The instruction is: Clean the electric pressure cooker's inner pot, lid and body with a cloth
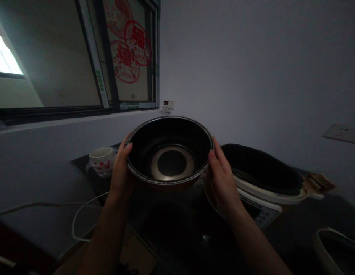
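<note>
Held up between both hands is a round black cooking pot [173,162] with a speckled rim and a pale, worn ring on its inside bottom. It is tilted so that its inside faces me; nothing lies in it. My left hand [122,164] grips the left wall, with the thumb at the rim. Gripping the opposite side, my right hand [221,177] also has its thumb near the rim. The fingers under the pot are hidden. Just right of my right hand stands a white electric cooker [269,196] with a control panel and a dark inside.
A dark tabletop [177,225] spreads below the pot. On its back left stands a white cup [101,156] with a red pattern. A white cable [73,225] loops at the left. Another dark, pale-rimmed container [323,248] is at the lower right. A window [128,105] and wall sockets [167,106] are behind.
</note>
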A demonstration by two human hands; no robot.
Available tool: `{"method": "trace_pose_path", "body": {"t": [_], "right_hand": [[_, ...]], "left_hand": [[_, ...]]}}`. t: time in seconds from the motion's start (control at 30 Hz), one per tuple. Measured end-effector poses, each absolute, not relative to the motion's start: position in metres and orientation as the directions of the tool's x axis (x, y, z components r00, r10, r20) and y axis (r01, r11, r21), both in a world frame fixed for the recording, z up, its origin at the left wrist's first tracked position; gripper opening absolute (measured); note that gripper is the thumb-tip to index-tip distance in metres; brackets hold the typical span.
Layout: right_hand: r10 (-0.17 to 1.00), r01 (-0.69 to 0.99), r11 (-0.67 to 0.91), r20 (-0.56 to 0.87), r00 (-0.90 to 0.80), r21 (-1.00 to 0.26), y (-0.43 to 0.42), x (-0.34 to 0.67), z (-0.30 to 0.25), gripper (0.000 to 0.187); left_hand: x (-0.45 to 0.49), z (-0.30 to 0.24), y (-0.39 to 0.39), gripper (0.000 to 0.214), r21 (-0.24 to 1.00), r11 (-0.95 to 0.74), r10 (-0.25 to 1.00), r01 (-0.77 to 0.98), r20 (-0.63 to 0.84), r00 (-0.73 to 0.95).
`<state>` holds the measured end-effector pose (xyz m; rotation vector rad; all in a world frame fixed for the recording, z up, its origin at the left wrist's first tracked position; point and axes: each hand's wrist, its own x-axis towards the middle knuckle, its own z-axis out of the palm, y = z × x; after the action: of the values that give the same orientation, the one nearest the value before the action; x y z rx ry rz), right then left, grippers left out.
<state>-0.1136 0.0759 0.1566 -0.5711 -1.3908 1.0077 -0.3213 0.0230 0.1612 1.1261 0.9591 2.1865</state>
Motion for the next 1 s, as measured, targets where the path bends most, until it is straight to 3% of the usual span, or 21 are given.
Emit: {"method": "trace_pose_path", "body": {"t": [0.23, 0.4, 0.6, 0.77, 1.0], "right_hand": [[0.743, -0.262, 0.638, 0.668, -0.041, -0.724, 0.071, -0.087, 0.202, 0.062], [0.697, -0.229, 0.708, 0.712, 0.082, -0.668, 0.077, -0.053, 0.225, 0.043], [0.672, -0.142, 0.735, 0.684, 0.286, -0.663, 0.088, 0.01, 0.248, 0.024], [0.616, -0.062, 0.763, 0.695, 0.37, -0.644, 0.101, 0.056, 0.258, 0.024], [0.618, -0.047, 0.714, 0.599, 0.509, -0.698, 0.127, 0.09, 0.244, 0.039]], "left_hand": [[-0.305, 0.203, 0.05, 0.043, 0.623, -0.734, 0.668, -0.269, 0.592, -0.45], [-0.273, 0.23, 0.072, 0.042, 0.622, -0.731, 0.681, -0.28, 0.644, -0.347], [-0.217, 0.255, 0.107, 0.053, 0.584, -0.695, 0.699, -0.418, 0.685, -0.206], [-0.173, 0.26, 0.14, 0.039, 0.636, -0.632, 0.719, -0.444, 0.695, -0.028], [-0.132, 0.253, 0.163, 0.038, 0.766, -0.474, 0.829, -0.433, 0.555, 0.075]]}}
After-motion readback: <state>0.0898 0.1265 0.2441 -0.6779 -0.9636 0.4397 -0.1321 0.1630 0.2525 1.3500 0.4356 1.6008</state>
